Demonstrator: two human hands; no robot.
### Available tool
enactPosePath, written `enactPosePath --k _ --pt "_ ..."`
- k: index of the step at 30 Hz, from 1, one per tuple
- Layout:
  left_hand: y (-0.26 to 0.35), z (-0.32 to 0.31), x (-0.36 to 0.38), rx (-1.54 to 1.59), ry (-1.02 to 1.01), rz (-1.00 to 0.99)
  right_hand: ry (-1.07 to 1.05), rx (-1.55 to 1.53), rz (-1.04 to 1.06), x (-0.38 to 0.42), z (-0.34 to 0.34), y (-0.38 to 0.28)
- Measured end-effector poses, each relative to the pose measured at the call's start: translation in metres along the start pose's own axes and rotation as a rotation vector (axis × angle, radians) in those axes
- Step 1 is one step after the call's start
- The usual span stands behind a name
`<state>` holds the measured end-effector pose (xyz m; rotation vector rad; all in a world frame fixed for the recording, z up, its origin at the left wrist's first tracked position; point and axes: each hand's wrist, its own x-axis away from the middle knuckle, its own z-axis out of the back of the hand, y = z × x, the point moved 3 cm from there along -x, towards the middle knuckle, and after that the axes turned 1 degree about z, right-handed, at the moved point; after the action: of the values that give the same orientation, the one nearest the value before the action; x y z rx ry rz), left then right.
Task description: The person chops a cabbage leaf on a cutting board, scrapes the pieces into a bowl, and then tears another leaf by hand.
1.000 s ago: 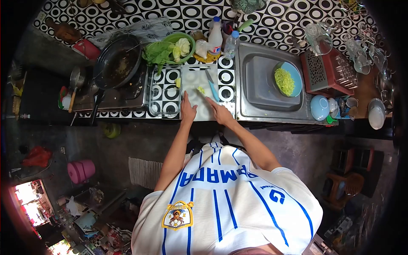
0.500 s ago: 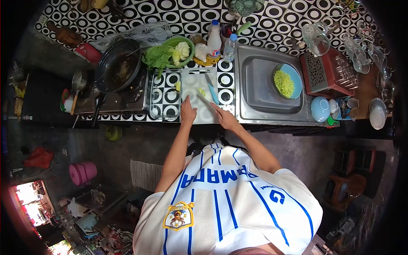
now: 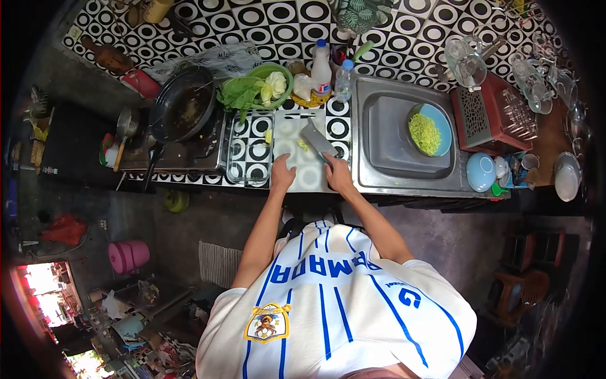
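In my right hand (image 3: 339,174) is a knife (image 3: 317,138) with a broad blade, its flat face turned up over the right side of the pale cutting board (image 3: 304,178). A little chopped green vegetable (image 3: 302,146) lies on the board, left of the blade. My left hand (image 3: 283,174) rests at the board's left edge, thumb apart from the fingers, with nothing visible in it. Beside the board stands a clear glass dish (image 3: 232,179) with a small yellow-green piece (image 3: 268,136) at its right side.
A green basin (image 3: 290,77) of leafy greens (image 3: 241,96) and bottles (image 3: 322,69) stand behind the board. At left, a dark wok (image 3: 183,107) sits on the stove. To the right, a blue bowl (image 3: 444,129) of shredded greens (image 3: 424,134) is on the sink (image 3: 369,175).
The knife in my right hand has turned from edge-on to showing its broad face. The blue-handled knife seen lying on the board before no longer shows clearly. The view has shifted slightly.
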<state>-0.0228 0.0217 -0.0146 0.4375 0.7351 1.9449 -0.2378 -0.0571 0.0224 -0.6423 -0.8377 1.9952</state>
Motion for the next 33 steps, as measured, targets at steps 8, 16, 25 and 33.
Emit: enactPosePath --k 8,16,25,33 --pt "-0.026 0.061 -0.078 0.249 0.274 0.064 0.062 0.000 0.040 -0.012 -0.008 0.008" --pt "-0.041 0.074 -0.118 0.001 -0.083 0.063 0.124 0.061 -0.054 -0.020 -0.013 0.022" --pt "-0.035 0.074 -0.120 0.391 0.038 -0.072 0.187 -0.004 -0.133 -0.022 -0.019 0.013" --pt "-0.002 0.057 -0.087 0.587 -0.172 -0.095 0.334 0.016 -0.176 -0.021 -0.032 0.028"
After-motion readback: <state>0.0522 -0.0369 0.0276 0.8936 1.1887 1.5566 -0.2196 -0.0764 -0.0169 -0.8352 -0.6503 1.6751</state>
